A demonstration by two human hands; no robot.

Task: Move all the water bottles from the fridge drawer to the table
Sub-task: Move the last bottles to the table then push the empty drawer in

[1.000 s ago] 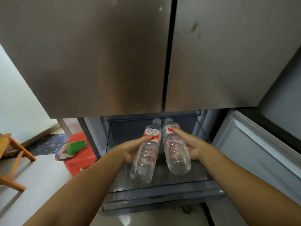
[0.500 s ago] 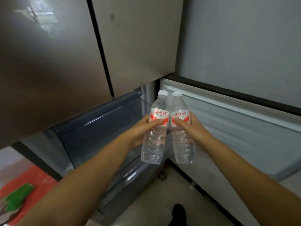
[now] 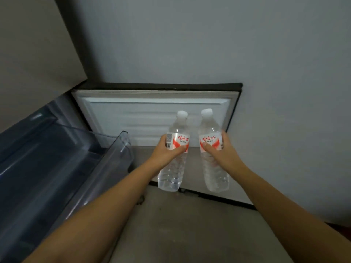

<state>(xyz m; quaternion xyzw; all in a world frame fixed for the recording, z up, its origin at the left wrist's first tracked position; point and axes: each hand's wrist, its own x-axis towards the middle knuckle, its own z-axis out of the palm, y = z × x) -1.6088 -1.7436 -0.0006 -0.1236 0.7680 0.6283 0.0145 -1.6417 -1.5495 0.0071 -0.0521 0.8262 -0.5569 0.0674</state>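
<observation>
1. Since the earlier frame, both bottles have been carried clear of the fridge drawer (image 3: pixel 57 168) and now stand a little apart instead of side by side in contact; the view has swung right, so the drawer lies to the left of the left hand.
2. Left hand (image 3: pixel 167 154): clenched around the left bottle (image 3: pixel 173 160) at its label, thumb across the front.
3. Right hand (image 3: pixel 218 152): clenched around the right bottle (image 3: pixel 212 162) at its label, thumb across the front, fingers wrapped behind.
4. Bottles: clear ribbed plastic, filled with clear water, white screw caps, white labels with red characters and a red swoosh; a barcode shows on the left bottle's label. Both are held nearly upright in the air, caps pointing away from the hands.
5. Fridge drawer: translucent blue-grey plastic, pulled out; no bottle shows in its visible part.
6. Open fridge door (image 3: pixel 152 114): white ribbed inner liner, directly beyond both hands.
7. Floor (image 3: pixel 180 224): grey, beneath the forearms.
</observation>
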